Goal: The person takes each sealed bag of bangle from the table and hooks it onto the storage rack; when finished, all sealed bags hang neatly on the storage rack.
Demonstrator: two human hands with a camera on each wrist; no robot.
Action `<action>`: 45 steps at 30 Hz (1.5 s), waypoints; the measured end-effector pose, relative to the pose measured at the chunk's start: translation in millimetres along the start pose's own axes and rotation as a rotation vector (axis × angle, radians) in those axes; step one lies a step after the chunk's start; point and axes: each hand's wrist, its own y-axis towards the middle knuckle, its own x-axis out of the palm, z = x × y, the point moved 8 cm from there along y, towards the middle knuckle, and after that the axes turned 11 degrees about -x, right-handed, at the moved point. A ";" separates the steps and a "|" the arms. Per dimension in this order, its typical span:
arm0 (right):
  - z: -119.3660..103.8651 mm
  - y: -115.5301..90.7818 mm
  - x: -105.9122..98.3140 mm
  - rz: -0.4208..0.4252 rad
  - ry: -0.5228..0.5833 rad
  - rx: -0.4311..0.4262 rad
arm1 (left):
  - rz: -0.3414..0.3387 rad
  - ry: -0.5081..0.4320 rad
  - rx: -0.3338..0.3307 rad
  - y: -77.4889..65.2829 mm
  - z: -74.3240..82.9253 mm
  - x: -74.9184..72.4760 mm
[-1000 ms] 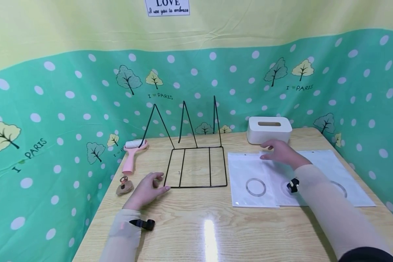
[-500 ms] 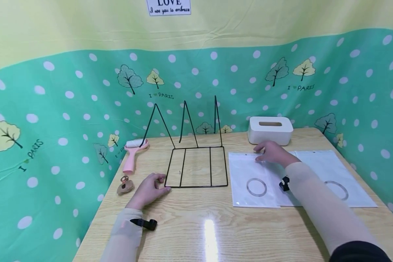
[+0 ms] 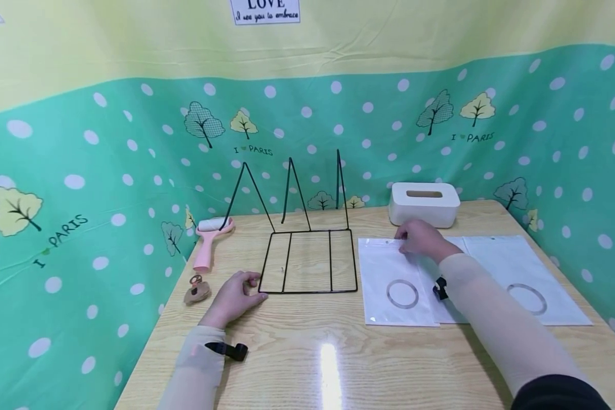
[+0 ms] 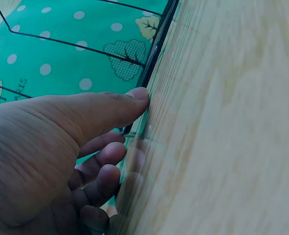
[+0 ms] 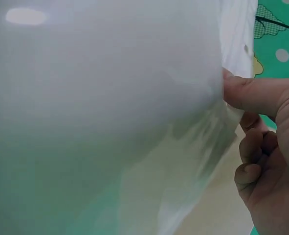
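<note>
A black wire rack (image 3: 307,292), with three pointed wire uprights, stands on the wooden table. At its near left corner, my left hand (image 3: 234,297) holds the frame, thumb on the front bar and fingertips by the side bar. In the left wrist view, the thumb (image 4: 120,104) lies along the black wire, fingers curled below. My right hand (image 3: 423,238) is at the top edge of the overlapping white plastic bags (image 3: 379,285). Seen from the right wrist, its thumb (image 5: 254,93) pinches a glossy bag (image 5: 110,73) at the edge. The forearm partly hides the bags.
A white tissue box (image 3: 424,212) stands just behind the right hand. On the left lie a pink lint roller (image 3: 205,250) and a small brown keychain-like item (image 3: 197,291). A green dotted curtain (image 3: 297,125) closes off the back and sides.
My right hand has moved left and slightly down, from near the tissue box onto the bags' top edge, its fingers closing on the plastic. The left hand stays at the rack's corner.
</note>
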 end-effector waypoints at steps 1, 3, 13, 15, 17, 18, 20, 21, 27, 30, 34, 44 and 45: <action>-0.6 0.1 -0.5 0.001 -0.004 -0.009 | 0.000 0.000 -0.003 0.0 -0.2 0.1; -2.5 -0.8 -1.9 0.014 -0.002 -0.009 | -0.003 0.001 -0.005 0.0 -0.4 0.2; -16.6 -8.0 -16.7 0.154 0.088 -0.056 | 0.007 -0.003 -0.009 -1.6 -0.7 0.3; -19.7 -11.4 -19.4 0.179 0.128 -0.063 | 0.008 -0.002 -0.011 -1.6 -0.7 0.5; -23.5 -15.2 -22.9 0.203 0.162 -0.080 | 0.011 0.000 -0.015 -1.4 -1.2 0.4; -25.6 -17.4 -25.2 0.217 0.180 -0.090 | 0.013 0.003 -0.014 -1.2 -1.2 0.6; -29.6 -22.4 -30.8 0.243 0.206 -0.098 | 0.017 0.006 -0.008 -0.7 -1.3 0.7; -30.9 -25.0 -33.7 0.254 0.217 -0.096 | 0.020 0.007 -0.006 -0.6 -1.2 0.6; -37.8 -44.7 -50.0 0.290 0.257 -0.057 | 0.023 -0.004 -0.006 -0.1 -2.1 0.9; -41.9 -54.6 -58.3 0.311 0.257 -0.057 | 0.022 -0.011 -0.010 -0.5 -2.6 1.2; -49.9 -65.3 -68.9 0.336 0.256 -0.069 | 0.022 -0.015 -0.013 -0.9 -2.5 1.1; -67.7 -86.1 -92.9 0.338 0.172 -0.091 | 0.016 -0.008 -0.020 -1.4 -3.0 1.5; -69.0 -88.4 -95.8 0.341 0.170 -0.098 | 0.016 -0.010 -0.021 -1.3 -3.4 1.6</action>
